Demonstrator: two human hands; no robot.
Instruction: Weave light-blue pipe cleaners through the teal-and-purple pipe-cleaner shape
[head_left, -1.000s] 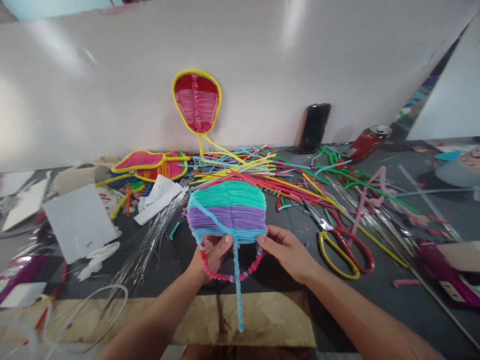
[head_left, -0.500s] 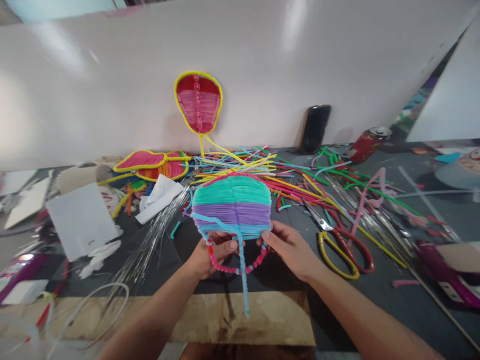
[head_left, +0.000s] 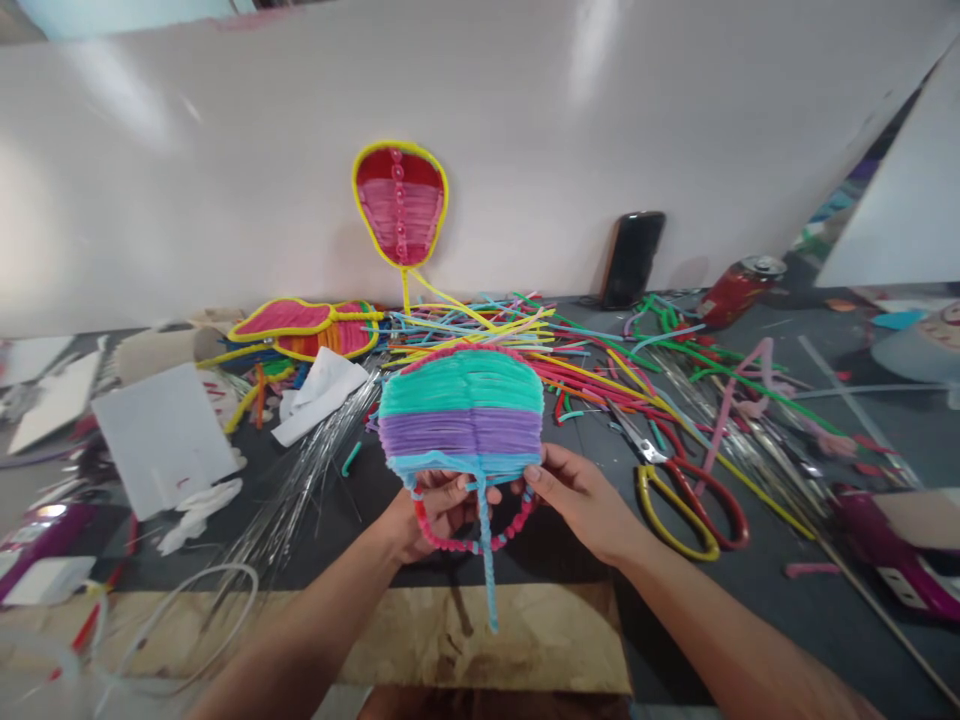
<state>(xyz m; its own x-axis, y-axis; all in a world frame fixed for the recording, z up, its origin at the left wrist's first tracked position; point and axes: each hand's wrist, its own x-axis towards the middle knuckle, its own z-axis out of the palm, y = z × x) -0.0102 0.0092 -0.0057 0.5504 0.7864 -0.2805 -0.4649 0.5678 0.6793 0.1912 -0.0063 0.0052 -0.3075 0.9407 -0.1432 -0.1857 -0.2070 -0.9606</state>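
Between my hands, above the dark table, is a pipe-cleaner fan [head_left: 465, 415] wrapped in teal, purple and light-blue bands. Its lower frame is a bare curve of pink and red pipe cleaner [head_left: 457, 545], and a twisted light-blue stem [head_left: 487, 570] hangs down the middle. My left hand [head_left: 431, 515] grips the lower left edge, thumb and fingers closed by the light-blue strand [head_left: 427, 460]. At the lower right corner, my right hand [head_left: 570, 495] pinches the frame between thumb and fingers. Some fingertips are hidden behind the fan.
Scissors [head_left: 667, 480] lie open at right. Loose pipe cleaners [head_left: 480, 325] pile behind the fan, near a finished pink fan [head_left: 400, 205] against the white board. A phone [head_left: 634, 258] and red can [head_left: 742, 290] stand at the back. Thin wires [head_left: 300, 480] spread at left.
The loose light-blue strand, which crossed the purple band, now lies lower along the fan's bottom left edge. My left fingers have shifted slightly; my right hand stays at the corner.
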